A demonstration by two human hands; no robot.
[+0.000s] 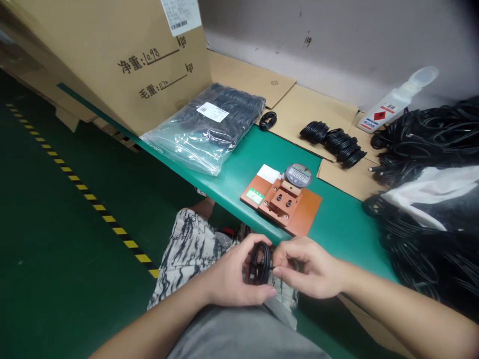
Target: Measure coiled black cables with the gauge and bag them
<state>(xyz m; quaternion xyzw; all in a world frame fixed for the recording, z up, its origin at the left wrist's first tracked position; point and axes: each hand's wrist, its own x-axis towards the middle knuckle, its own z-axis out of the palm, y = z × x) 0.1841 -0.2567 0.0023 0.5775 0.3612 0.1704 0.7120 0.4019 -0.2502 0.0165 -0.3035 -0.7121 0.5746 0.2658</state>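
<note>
Bench top, green (pixel 348 219), runs diagonally beyond the hands, with a large carton (pixel 93 65) at its far left and a heap of black cables (pixel 419 139) along its right side. A clear bag of coiled cables (pixel 224 137) lies against the carton, and an orange-brown fixture with a digital gauge (pixel 284 199) sits near the front edge, just beyond the hands. In front of that edge, over the person's lap, the left hand (pixel 228 279) curves in an open C around a coil of black cable (pixel 262 262), thumb on the side nearer the body and fingers on the far side, so the coil is cradled between them rather than squeezed flat. The right hand (pixel 314 267) comes in from the other side, its thumb and forefinger brought nearly together at a thin dark strand (pixel 273 268) on the coil's right flank; they seem to pinch it, though the contact is too small to be certain. The coil is tipped up on edge, its long axis pointing from the body towards the bench, roughly across the line joining the hands. It lies inside the left hand's grasp and immediately left of the right fingertips, so the left is the nearer hand, while the strand sits at the right one's tips.
</note>
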